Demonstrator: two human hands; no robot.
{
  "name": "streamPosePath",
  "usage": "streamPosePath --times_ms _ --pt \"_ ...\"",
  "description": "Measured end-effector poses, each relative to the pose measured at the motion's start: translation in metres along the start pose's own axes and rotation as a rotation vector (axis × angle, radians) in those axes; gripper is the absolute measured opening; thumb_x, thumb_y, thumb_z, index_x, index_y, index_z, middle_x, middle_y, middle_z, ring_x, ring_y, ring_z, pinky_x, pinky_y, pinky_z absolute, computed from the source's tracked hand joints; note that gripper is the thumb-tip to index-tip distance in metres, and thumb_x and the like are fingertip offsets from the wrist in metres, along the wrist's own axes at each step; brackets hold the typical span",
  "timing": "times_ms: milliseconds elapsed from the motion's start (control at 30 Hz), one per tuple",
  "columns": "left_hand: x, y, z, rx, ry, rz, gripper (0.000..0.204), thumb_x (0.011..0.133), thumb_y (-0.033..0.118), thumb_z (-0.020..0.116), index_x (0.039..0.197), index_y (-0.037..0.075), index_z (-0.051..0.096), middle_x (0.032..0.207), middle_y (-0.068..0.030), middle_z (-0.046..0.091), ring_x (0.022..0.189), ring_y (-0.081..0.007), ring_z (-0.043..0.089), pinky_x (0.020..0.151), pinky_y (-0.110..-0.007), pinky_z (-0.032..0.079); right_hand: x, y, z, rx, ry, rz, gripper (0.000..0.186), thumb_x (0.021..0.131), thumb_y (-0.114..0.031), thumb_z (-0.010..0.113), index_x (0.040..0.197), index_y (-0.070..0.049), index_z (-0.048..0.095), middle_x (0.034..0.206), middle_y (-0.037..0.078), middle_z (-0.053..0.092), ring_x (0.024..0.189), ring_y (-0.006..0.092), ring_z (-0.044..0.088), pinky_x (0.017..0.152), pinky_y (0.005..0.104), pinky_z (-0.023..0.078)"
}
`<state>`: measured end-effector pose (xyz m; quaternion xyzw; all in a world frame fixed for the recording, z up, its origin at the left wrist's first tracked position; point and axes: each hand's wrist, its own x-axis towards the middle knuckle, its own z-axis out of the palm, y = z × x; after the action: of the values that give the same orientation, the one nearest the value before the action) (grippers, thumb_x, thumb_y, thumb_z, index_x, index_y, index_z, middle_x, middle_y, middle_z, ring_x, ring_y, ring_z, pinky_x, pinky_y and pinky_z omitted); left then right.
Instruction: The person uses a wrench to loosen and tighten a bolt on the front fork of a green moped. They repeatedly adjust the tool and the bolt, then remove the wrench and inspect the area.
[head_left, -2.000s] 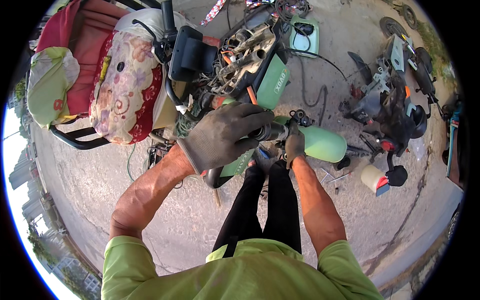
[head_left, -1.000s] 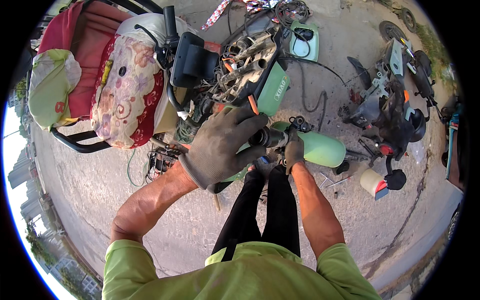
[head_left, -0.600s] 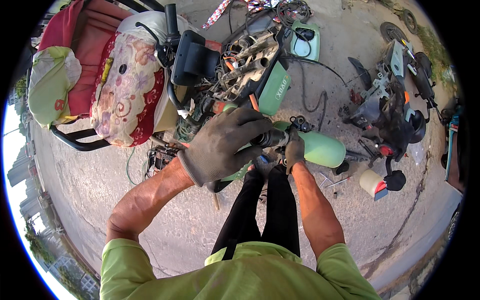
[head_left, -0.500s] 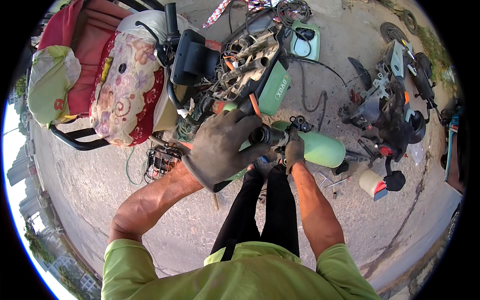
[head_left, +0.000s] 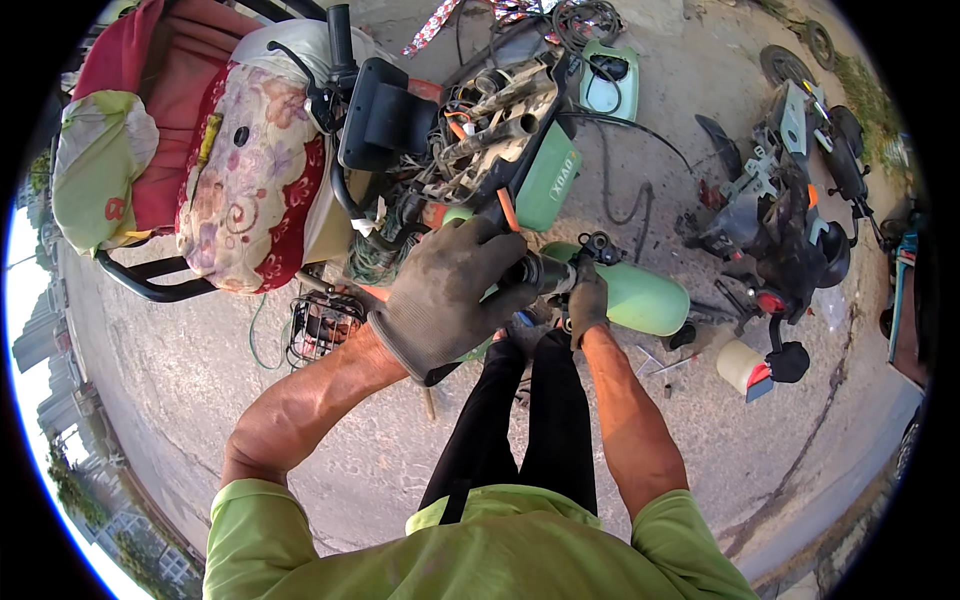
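My gloved left hand (head_left: 450, 290) is closed round the upper end of a black cylindrical tube (head_left: 540, 270), its fingers curled over the rim and partly hiding it. My gloved right hand (head_left: 586, 298) grips the same tube at its right end, beside a dark metal fitting (head_left: 600, 246). A pale green rounded mudguard (head_left: 645, 295) lies just right of my right hand, under that fitting. A green body panel (head_left: 545, 180) with an orange strip (head_left: 508, 208) sits just beyond my hands, on a dark frame packed with pipes and cables (head_left: 485, 120).
A cart with floral and red padding (head_left: 250, 170) stands at left beside a handlebar (head_left: 340, 40). A dismantled scooter (head_left: 780, 240) lies at right near a bucket (head_left: 740, 365). Cables (head_left: 630, 200), a pale green panel (head_left: 610, 80) and loose tools (head_left: 660, 365) lie on the concrete.
My left hand has shifted and turned slightly at the tube's end, its wrist now a little further right and down. My right hand keeps its grip in about the same place.
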<state>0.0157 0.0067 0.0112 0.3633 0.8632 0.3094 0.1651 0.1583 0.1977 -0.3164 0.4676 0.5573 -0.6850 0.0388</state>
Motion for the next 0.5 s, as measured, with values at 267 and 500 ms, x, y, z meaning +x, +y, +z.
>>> streamPosePath --times_ms 267,500 --pt "0.004 0.003 0.004 -0.009 0.049 -0.048 0.054 0.077 0.021 0.086 0.125 0.004 0.067 0.112 -0.0153 0.065 0.098 -0.0338 0.067 0.085 -0.043 0.055 0.000 0.001 -0.007 0.030 0.002 0.011 0.057 0.106 -0.052 0.051 0.106 0.002 0.068 0.086 0.010 0.073 0.063 0.0225 0.070 0.053 0.0378 0.058" --pt "0.005 -0.015 0.010 -0.041 -0.024 0.059 0.058 0.077 0.024 0.086 0.128 0.005 0.065 0.112 -0.0148 0.065 0.097 -0.0337 0.068 0.085 -0.044 0.055 -0.022 -0.035 0.001 0.022 0.002 0.098 0.061 0.106 -0.051 0.050 0.104 0.006 0.070 0.084 0.013 0.072 0.069 0.0249 0.066 0.064 0.0408 0.055"
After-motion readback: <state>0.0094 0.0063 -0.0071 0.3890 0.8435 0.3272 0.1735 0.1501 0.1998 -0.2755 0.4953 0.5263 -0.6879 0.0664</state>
